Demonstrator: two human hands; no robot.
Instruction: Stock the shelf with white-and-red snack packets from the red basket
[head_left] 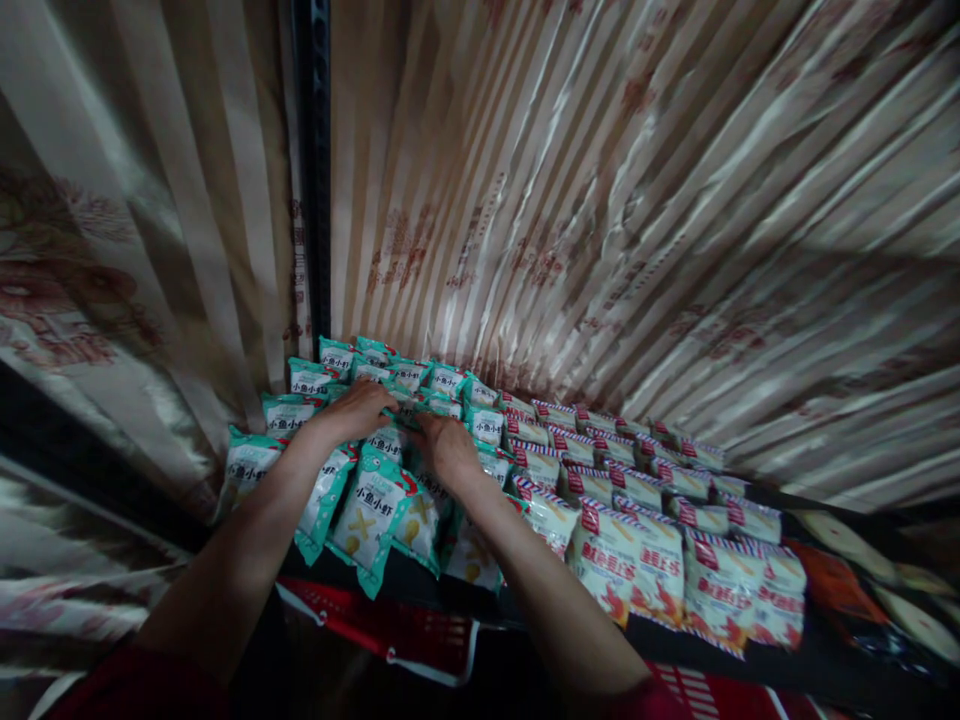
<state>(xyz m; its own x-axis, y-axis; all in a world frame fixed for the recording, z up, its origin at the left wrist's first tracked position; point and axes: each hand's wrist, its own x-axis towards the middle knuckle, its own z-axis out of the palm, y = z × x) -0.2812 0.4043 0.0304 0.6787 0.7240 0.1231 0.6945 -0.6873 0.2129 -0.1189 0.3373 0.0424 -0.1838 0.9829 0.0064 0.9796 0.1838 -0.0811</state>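
Note:
Rows of teal snack bags [367, 515] stand on a dark shelf, white panels with black lettering facing me. Both of my hands reach in among the middle rows. My left hand [361, 408] has its fingers closed at the left side of one teal snack bag [406, 408]. At that bag's right side my right hand [448, 450] grips with thumb and fingers together. The fingertips are partly hidden by the bags around them. To the right of the teal bags stand several rows of white snack bags [626, 560] with red lettering and striped edges.
A patterned, striped curtain [480, 200] hangs behind the shelf, with a dark perforated post [311, 170] at its left. Red baskets [405, 630] sit below the shelf's front edge. Orange-and-black packages [836, 590] lie at the far right, blurred.

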